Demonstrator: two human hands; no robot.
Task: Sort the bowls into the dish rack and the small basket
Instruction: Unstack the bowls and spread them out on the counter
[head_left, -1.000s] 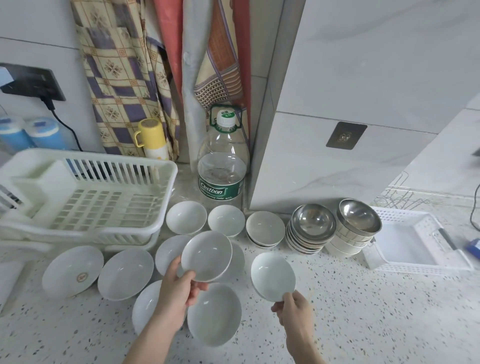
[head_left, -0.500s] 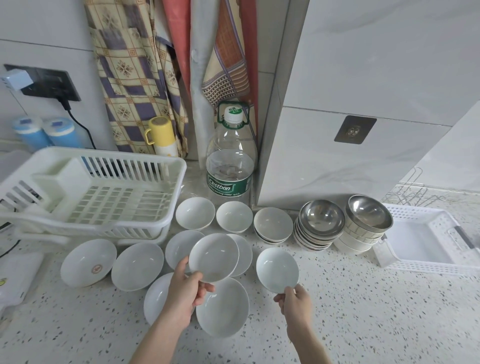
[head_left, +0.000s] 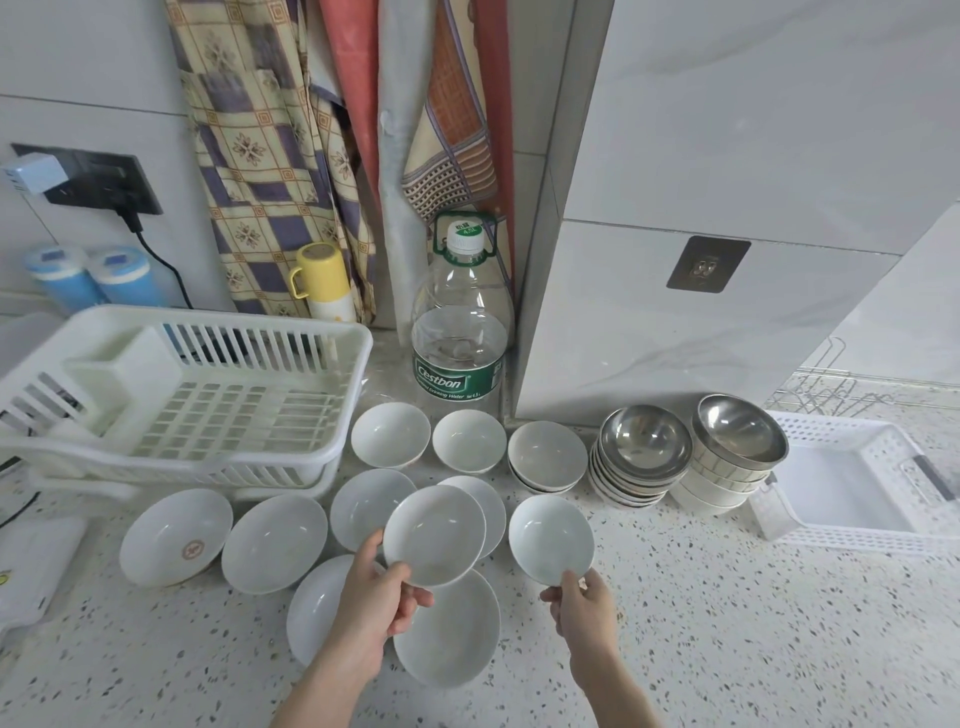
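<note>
Sorting has barely begun: the dish rack (head_left: 208, 410) at the tabletop's left edge and the small basket (head_left: 852, 483) at its right hold no bowls. The left hand (head_left: 374, 608) pinches a shallow white bowl (head_left: 434, 535); the right hand (head_left: 584, 610) pinches a deeper bowl (head_left: 550, 538). Over 10 remain between.

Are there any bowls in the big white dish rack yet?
No, the dish rack holds no bowls; the white bowls sit on the counter, and each hand holds one.

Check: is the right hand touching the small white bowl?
Touching. The head view shows the right hand pinching the small white bowl at its near rim.
</note>
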